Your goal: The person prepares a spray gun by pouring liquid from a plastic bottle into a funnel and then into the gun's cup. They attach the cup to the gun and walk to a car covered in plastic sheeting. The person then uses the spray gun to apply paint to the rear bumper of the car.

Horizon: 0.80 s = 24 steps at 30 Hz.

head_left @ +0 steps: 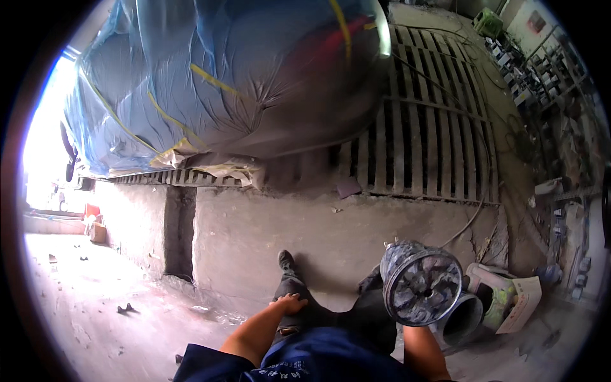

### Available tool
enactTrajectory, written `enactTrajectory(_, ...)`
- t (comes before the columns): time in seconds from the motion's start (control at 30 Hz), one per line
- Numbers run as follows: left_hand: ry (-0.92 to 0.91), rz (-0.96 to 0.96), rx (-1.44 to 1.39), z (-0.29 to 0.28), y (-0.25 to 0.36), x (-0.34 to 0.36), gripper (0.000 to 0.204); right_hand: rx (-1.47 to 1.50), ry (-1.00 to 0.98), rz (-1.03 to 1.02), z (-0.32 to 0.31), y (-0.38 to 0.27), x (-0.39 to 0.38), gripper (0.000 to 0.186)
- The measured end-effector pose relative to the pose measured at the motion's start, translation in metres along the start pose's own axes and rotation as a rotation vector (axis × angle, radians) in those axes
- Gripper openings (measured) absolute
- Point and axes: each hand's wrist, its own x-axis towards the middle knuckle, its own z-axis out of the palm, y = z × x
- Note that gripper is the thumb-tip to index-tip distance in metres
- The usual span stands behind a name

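Fingers (299,301) of the bare left hand (290,305) lie loosely spread on the dark trousers (312,316) in the head view, resting on the leg near the knee with nothing grasped. The right hand is hidden; its bare forearm (423,350) runs up behind a grey, paint-mottled cylindrical drum with a round, metal-rimmed face (425,288), so I cannot tell how far those fingers are open or whether they grip it. That drum is well to the right of the left fingers, at the end of the right forearm, making the right arm clearly the nearer one. Its round face turns toward the camera, and its long axis seems to run away from there, up and slightly left. Just beside it, to the lower right, lies a dark grey, hollow, round-mouthed container (463,320), near a torn pale cardboard piece (523,302).
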Motion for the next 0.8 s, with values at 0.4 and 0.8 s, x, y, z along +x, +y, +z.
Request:
enactTrajectory(0.4,0.256,-0.035,-0.020,-0.133,-0.092,0.044,0.069,0.608,-0.048,0.353,0.094,-0.144,0.142,0.020)
enactTrajectory(0.8,0.425,1.300,-0.070,-0.157,0.074,0.165,0.084,1.331,0.018,0.348,0.155,-0.136,0.204,0.041)
